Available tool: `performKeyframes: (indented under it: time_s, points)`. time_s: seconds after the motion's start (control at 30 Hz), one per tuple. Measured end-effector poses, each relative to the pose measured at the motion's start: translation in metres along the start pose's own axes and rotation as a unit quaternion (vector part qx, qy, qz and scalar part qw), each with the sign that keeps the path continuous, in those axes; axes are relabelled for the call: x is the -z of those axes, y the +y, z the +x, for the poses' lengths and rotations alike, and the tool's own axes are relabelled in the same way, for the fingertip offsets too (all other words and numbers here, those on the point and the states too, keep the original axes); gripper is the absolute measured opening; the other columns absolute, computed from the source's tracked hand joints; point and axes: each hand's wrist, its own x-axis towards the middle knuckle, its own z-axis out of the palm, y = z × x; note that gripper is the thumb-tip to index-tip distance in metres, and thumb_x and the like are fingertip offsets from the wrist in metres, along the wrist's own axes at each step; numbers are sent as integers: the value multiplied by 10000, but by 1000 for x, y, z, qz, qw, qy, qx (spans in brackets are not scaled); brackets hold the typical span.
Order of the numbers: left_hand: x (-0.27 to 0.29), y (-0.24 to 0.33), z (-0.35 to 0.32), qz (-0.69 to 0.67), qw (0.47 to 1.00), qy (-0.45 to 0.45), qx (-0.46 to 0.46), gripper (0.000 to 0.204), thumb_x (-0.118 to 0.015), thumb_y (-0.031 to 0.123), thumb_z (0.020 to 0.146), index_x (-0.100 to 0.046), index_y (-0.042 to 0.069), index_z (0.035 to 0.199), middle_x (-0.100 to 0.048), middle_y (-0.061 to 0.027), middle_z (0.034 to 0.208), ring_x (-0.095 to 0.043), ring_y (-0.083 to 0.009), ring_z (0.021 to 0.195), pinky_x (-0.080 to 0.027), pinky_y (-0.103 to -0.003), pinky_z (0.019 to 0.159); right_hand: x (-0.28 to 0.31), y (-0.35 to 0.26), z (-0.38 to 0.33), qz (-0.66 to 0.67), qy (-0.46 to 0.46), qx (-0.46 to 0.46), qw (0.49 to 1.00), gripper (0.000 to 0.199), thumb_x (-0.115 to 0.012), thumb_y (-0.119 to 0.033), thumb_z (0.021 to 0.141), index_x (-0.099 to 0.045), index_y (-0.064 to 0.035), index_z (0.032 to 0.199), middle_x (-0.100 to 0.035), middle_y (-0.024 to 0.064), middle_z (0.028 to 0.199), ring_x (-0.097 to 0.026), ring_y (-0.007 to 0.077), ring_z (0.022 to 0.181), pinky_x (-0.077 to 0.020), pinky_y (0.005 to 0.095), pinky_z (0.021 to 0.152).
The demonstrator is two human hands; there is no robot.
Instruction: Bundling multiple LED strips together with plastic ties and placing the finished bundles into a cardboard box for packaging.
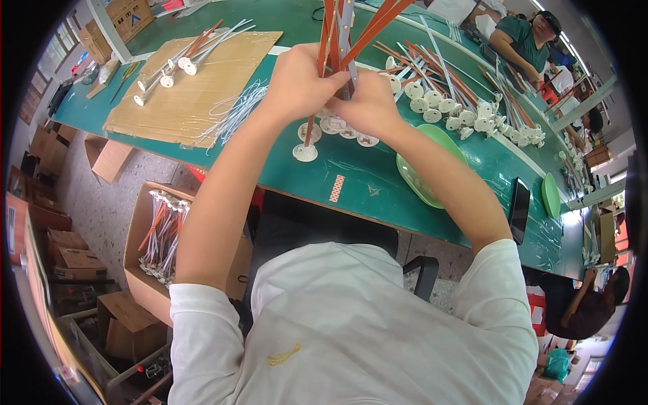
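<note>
In front of me, over the table, my left hand (305, 84) is closed around a bundle of orange and white LED strips (331, 34) that stands upright. My right hand (368, 104) grips the same bundle from the other side, its fingers close to the left hand's. Small yellowish LED chips show on one pale strip. Below the hands, white round discs (305, 152) at the strips' lower ends hang over or rest on the green table; I cannot tell which. The fingertips are partly hidden behind the strips.
More disc-ended strips lie on a cardboard sheet (236, 61) at left and in a large pile (452, 108) at right. Thin white wires (243, 104), a green tray (442, 142), a phone (519, 206) and a small orange piece (337, 189) lie around. A co-worker (520, 44) sits across.
</note>
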Motion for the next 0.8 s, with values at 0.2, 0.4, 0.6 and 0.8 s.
performKeyframes:
  time_s: [0.2, 0.4, 0.6, 0.8]
  points:
    - [4, -8, -2, -67, 997, -46, -16, 234, -700, 86, 824, -640, -1, 1033, -688, -84, 861, -661, -160, 772, -537, -315, 703, 3, -2, 3, -26, -61, -54, 996, 313, -739, -228, 752, -662, -20, 973, -667, 86, 750, -644, 189, 676, -499, 327, 646]
    - [10, -8, -1, -87, 994, -59, 22, 267, -744, 190, 798, -646, 6, 964, -677, -87, 801, -648, -165, 708, -529, -313, 653, -1, 14, 8, 60, -74, -23, 995, 338, -695, -252, 716, -655, -5, 943, -666, 150, 788, -659, 285, 760, -511, 385, 720]
    - [14, -5, 3, 3, 999, -53, 13, 359, -776, 300, 743, -657, 2, 905, -661, -111, 717, -650, -196, 648, -523, -323, 631, 19, 5, 10, -7, -142, -7, 990, 310, -699, -238, 719, -668, -28, 945, -652, 120, 770, -632, 257, 720, -484, 364, 660]
    - [16, 4, -1, 27, 998, -59, 0, 326, -783, 212, 780, -630, -22, 947, -645, -81, 731, -600, -124, 622, -488, -280, 576, 16, 10, 11, 67, -173, -15, 983, 271, -691, -211, 731, -651, -10, 908, -629, 100, 728, -614, 218, 673, -471, 350, 623]
